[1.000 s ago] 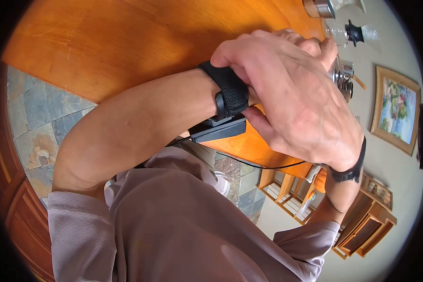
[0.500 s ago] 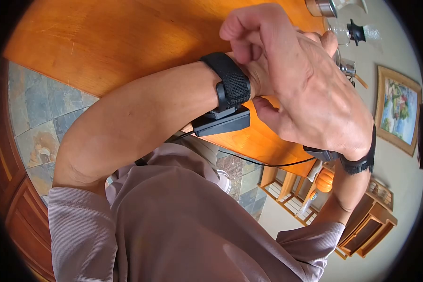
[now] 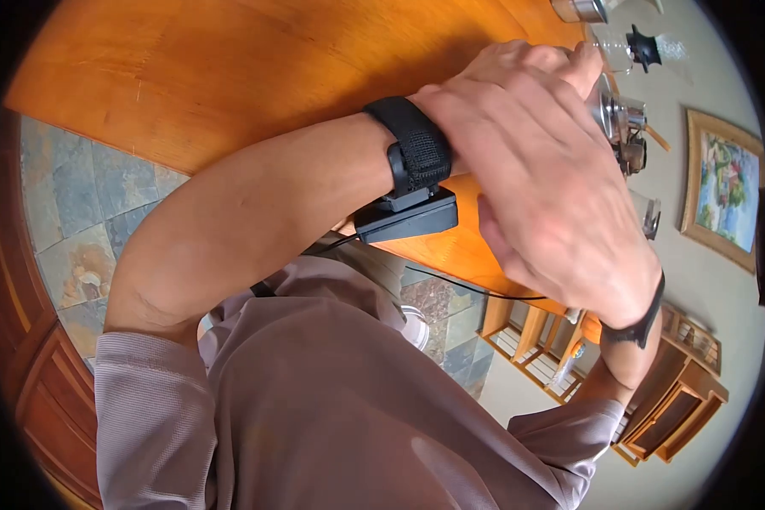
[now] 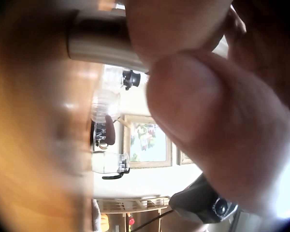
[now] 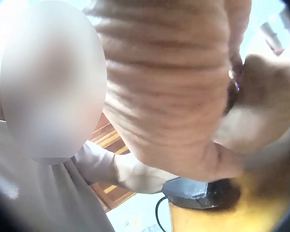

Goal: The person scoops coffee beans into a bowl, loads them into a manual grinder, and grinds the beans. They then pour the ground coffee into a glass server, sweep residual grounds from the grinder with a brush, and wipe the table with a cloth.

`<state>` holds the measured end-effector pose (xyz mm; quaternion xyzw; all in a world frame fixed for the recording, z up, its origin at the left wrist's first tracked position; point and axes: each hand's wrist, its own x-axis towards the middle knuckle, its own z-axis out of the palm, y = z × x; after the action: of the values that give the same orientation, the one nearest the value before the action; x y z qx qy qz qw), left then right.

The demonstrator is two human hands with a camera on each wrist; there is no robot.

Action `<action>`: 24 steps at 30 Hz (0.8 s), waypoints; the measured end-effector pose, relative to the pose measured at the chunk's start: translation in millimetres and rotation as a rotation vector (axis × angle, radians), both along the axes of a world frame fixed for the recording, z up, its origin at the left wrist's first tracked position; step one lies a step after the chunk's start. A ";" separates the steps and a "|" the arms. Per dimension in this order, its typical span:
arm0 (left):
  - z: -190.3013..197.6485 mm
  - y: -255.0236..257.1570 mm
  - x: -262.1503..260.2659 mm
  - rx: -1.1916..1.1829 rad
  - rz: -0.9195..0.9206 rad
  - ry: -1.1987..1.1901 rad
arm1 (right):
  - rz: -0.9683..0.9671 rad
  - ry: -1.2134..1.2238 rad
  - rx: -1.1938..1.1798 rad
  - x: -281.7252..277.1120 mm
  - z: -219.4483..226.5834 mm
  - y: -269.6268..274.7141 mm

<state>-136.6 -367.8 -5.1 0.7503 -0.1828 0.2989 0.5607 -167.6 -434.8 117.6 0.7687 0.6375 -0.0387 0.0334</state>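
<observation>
My left hand is stretched out over the wooden table, mostly covered by my right hand. Its knuckles show past the right hand, with the fingers curled. In the left wrist view the thumb overlaps a bent finger, and nothing shows between them. My right hand lies across the back of the left one, its fingers fairly straight and reaching to the black strap on the left wrist. Below that strap hangs a black box. The right wrist wears a black band.
Along the table's far edge stand a metal canister, a glass vessel with a black top and a metal pot. A cable hangs past the near edge. Beyond are a framed painting and a wooden cabinet.
The right hand lifted off the left with bent fingers half a second ago. Now it is down again, fingers straighter, across the back of the left hand. The left arm stays nearly in place.
</observation>
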 end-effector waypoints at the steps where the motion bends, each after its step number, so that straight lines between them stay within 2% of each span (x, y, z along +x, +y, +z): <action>1: -4.7 -3.1 0.9 -0.077 0.069 -0.040 | 0.005 0.012 -0.020 2.7 -9.1 -2.8; 2: -5.6 0.0 -2.3 -0.062 0.067 -0.032 | -0.004 0.022 -0.056 5.7 -9.4 2.0; 5: -8.2 13.0 -10.7 0.016 -0.098 -0.037 | -0.012 0.019 -0.130 15.6 -22.0 10.1; 6: 0.3 21.5 -12.6 0.028 -0.104 -0.033 | 0.000 0.132 -0.024 23.3 -30.4 8.6; 8: 28.7 42.2 -16.3 0.374 -0.300 0.249 | 0.030 0.123 0.031 35.0 -39.8 11.1; 9: 32.4 45.1 -19.2 0.384 -0.304 0.252 | 0.058 0.109 0.073 40.0 -43.4 12.1; 11: 36.8 46.4 -24.5 0.165 -0.229 0.224 | 0.108 0.083 0.153 46.1 -49.2 11.4; 13: 22.9 37.2 -15.9 0.122 -0.223 0.184 | 0.166 0.056 0.235 44.7 -56.1 11.6; 14: 19.3 35.9 -13.9 0.071 -0.203 0.138 | 0.179 0.043 0.544 35.7 -64.8 14.0; 15: 15.2 35.4 -12.0 0.078 -0.194 0.139 | 0.188 0.045 0.552 32.2 -62.0 10.9; 17: 10.2 31.9 -9.1 0.077 -0.165 0.142 | -0.056 -0.135 0.089 22.3 -50.6 1.1; 18: 9.0 29.3 -8.3 0.075 -0.156 0.144 | -0.037 -0.203 0.123 19.6 -54.8 -2.1; 24: 4.6 7.1 -2.5 0.021 -0.115 0.139 | -0.044 -0.236 0.295 -8.3 -49.2 -27.1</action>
<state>-139.1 -360.7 -0.5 0.7634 -0.1894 0.2115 0.5802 -175.9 -461.9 68.4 0.7783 0.6108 0.1451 -0.0061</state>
